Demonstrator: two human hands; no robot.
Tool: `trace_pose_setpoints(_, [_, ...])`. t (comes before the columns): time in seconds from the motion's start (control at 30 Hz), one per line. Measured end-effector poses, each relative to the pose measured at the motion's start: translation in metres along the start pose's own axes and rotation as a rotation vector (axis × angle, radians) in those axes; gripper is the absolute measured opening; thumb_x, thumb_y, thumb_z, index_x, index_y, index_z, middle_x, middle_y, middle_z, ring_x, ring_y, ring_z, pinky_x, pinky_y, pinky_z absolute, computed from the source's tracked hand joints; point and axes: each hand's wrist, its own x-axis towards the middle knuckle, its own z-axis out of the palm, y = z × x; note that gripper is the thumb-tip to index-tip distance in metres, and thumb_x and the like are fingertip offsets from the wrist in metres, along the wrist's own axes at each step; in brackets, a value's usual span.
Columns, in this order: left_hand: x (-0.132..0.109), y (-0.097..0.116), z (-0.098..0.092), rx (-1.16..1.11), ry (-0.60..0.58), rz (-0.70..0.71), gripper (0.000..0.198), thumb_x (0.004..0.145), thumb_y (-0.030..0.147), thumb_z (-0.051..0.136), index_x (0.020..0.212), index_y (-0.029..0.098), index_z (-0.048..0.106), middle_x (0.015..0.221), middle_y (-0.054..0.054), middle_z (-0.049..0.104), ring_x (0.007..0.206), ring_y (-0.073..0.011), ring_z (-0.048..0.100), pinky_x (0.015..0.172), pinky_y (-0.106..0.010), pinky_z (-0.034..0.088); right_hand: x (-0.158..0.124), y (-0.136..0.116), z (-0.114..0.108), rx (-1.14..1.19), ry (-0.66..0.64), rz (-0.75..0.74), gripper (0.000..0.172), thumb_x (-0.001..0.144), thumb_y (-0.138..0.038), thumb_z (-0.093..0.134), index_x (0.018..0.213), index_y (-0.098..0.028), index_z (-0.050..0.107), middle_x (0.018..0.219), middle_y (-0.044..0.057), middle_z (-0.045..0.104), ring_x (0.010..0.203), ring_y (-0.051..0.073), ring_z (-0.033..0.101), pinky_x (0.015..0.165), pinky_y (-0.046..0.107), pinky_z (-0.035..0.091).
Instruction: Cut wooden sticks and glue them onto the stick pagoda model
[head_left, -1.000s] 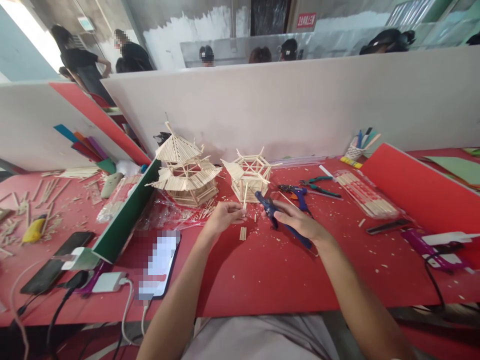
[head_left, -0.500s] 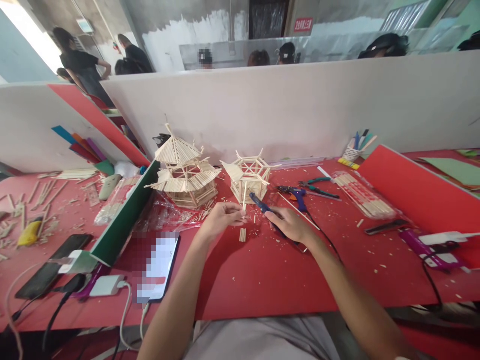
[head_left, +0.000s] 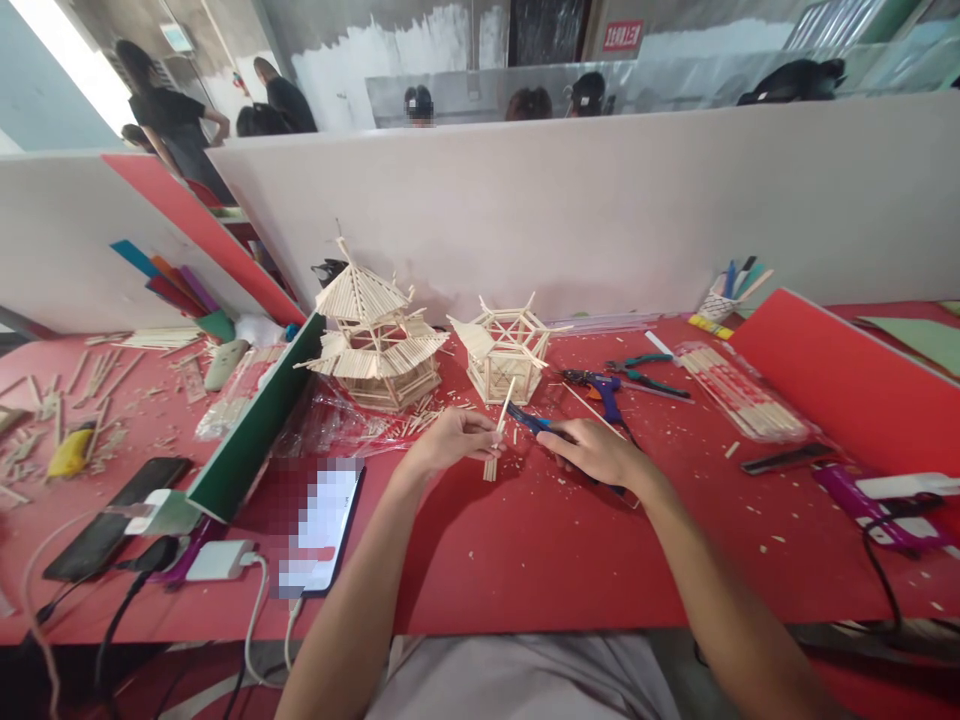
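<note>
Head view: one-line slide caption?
Left hand holds a wooden stick, right hand a blue plier-like tool, near a taller stick pavilion and a shorter one on a red table.

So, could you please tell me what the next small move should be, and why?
Probably a gentle squeeze of the long dark-blue plier-like tool: the right hand holds it with its tip at the thin, pale wooden stick, which the left hand holds tilted. Whether the jaws already bite is too small to tell.
</note>
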Motion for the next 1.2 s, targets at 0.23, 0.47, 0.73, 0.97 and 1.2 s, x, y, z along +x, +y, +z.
trace_pose_setpoints(0.23, [-0.002,0.004,0.001,0.001,-0.005,-0.021,0.032,0.063,0.039,0.087,0.077,0.013,0.074,0.077,-0.005,0.075,0.069,-0.0147,0.071,0.073,-0.026,0.059,-0.005,-0.002,-0.009,-0.051,-0.009,0.022,0.041,0.094,-0.059,0.049,0.083,-0.026,0.07,0.071,0.004,0.071,0.064,0.025,0.066,0.06,0.032,0.041])
trace_pose_setpoints(0.47, [0.001,-0.001,-0.001,0.003,-0.007,-0.008,0.028,0.065,0.036,0.085,0.076,0.014,0.073,0.072,-0.003,0.073,0.067,-0.0138,0.07,0.072,-0.026,0.059,-0.003,-0.013,-0.011,-0.181,-0.016,0.063,0.043,0.091,-0.062,0.051,0.088,-0.026,0.073,0.081,0.007,0.075,0.078,0.029,0.069,0.063,0.032,0.039])
trace_pose_setpoints(0.73, [0.004,-0.001,0.003,-0.023,-0.014,-0.063,0.02,0.067,0.029,0.085,0.074,0.014,0.074,0.068,-0.002,0.072,0.066,-0.0138,0.07,0.072,-0.027,0.059,0.009,-0.01,-0.003,-0.059,0.005,-0.005,0.037,0.08,-0.064,0.067,0.072,-0.028,0.073,0.061,0.003,0.069,0.058,0.024,0.063,0.056,0.03,0.037])
trace_pose_setpoints(0.97, [0.006,-0.004,0.0,-0.044,0.03,-0.095,0.015,0.066,0.025,0.084,0.074,0.015,0.075,0.067,0.0,0.072,0.065,-0.0134,0.069,0.073,-0.027,0.06,0.018,-0.013,-0.002,-0.2,-0.087,0.025,0.049,0.086,-0.068,0.055,0.068,-0.026,0.07,0.056,0.002,0.064,0.052,0.02,0.057,0.05,0.029,0.032])
trace_pose_setpoints(1.2, [0.007,-0.004,0.001,-0.028,0.03,-0.121,0.008,0.07,0.02,0.081,0.074,0.016,0.075,0.068,0.0,0.072,0.069,-0.0145,0.071,0.077,-0.027,0.059,0.017,-0.016,-0.007,-0.243,-0.176,0.088,0.053,0.088,-0.069,0.05,0.068,-0.022,0.065,0.058,0.002,0.064,0.053,0.019,0.059,0.052,0.029,0.033])
